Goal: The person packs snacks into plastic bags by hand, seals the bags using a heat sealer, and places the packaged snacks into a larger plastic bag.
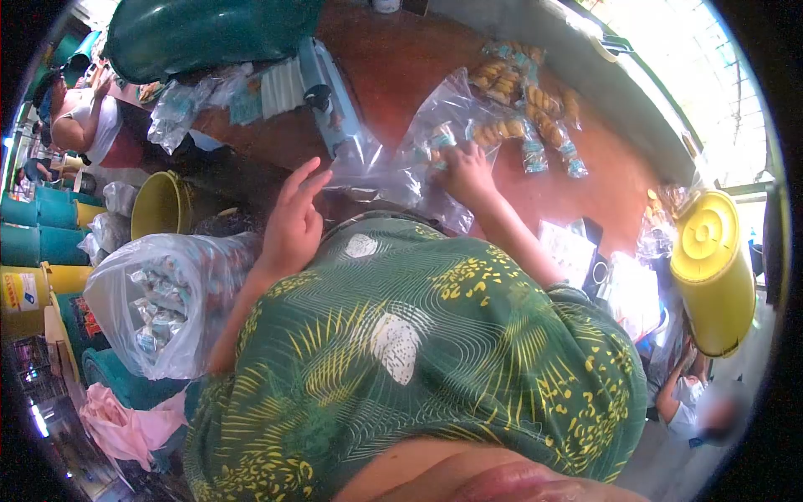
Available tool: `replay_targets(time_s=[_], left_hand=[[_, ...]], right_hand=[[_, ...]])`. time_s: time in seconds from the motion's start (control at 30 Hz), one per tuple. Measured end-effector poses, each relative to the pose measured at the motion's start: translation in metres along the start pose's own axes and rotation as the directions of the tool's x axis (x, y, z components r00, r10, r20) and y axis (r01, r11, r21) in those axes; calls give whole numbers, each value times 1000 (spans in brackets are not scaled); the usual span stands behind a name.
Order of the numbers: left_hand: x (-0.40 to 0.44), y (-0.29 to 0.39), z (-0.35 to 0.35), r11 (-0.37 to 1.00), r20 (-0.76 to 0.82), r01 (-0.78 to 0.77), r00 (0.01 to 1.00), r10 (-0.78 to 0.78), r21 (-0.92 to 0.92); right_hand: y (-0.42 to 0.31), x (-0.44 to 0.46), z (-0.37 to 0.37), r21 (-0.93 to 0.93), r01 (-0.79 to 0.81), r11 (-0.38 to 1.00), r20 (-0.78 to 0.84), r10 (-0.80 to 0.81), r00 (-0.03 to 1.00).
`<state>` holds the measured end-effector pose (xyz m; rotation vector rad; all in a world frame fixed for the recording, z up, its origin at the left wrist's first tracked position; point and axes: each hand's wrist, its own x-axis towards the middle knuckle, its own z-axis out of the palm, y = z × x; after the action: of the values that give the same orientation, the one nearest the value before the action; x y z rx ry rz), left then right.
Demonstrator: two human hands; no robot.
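My right hand [468,176] is closed at a small clear packet [441,140] with a blue-green label, at the mouth of a large clear plastic bag [431,109]. My left hand [294,213] is raised with its fingers apart, holding nothing, beside the near end of a grey-blue bag sealer [330,96]. Clear plastic film [376,184] spreads between the hands and the sealer. To the right of the bag lie several packets of golden-brown baked pieces [544,105] with blue-green labels, on the reddish-brown table [393,58].
A large dark green tub [209,33] stands at the back left. Left of me is a big clear bag [125,293] full of packets. Yellow containers stand left [159,205] and right [711,272]. Papers [569,251] lie at my right. Other people sit at both sides.
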<state>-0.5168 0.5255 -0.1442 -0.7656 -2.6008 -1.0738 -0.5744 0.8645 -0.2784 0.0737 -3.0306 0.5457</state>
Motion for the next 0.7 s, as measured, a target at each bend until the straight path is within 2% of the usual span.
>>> replay_targets(time_s=[0.07, 0.1, 0.2, 0.23, 0.3, 0.33, 0.4, 0.43, 0.53, 0.63, 0.7], left_hand=[[-3, 0, -4, 994, 47, 96, 995, -93, -58], [-4, 0, -6, 986, 71, 141, 988, -136, -86], [-8, -11, -1, 1000, 13, 1, 1000, -1, -2], [-7, -9, -1, 999, 32, 18, 999, -17, -34], [-6, -1, -3, 994, 64, 59, 997, -53, -93], [-5, 1, -4, 997, 59, 26, 998, -21, -77], [-2, 4, -6, 999, 50, -34, 998, 36, -37], [-1, 7, -8, 998, 66, -11, 998, 15, -60], [0, 13, -11, 992, 115, 40, 993, -26, -122], [1, 14, -9, 984, 161, 51, 987, -23, -173], [3, 19, -7, 980, 191, 46, 982, -9, -195]], right_hand=[[-3, -5, -23, -162, -17, 987, -124, -4, 992], [-9, -9, -42, -174, 2, 985, -98, -20, 995], [2, -12, -39, -141, 137, 980, -52, -145, 988], [26, -3, -7, -218, 285, 934, -29, -298, 954], [25, 1, 3, -111, 181, 977, -68, -189, 980], [21, 4, 5, -55, 134, 989, -81, -139, 987], [10, 17, -5, -48, -61, 997, 76, 64, 995], [3, 21, -11, -56, -158, 986, 152, 165, 974], [-11, 17, -13, -286, -114, 951, -159, 70, 985], [-3, 30, 4, -359, -89, 929, -214, 11, 977], [-4, 41, -15, -241, -178, 954, -16, 180, 984]])
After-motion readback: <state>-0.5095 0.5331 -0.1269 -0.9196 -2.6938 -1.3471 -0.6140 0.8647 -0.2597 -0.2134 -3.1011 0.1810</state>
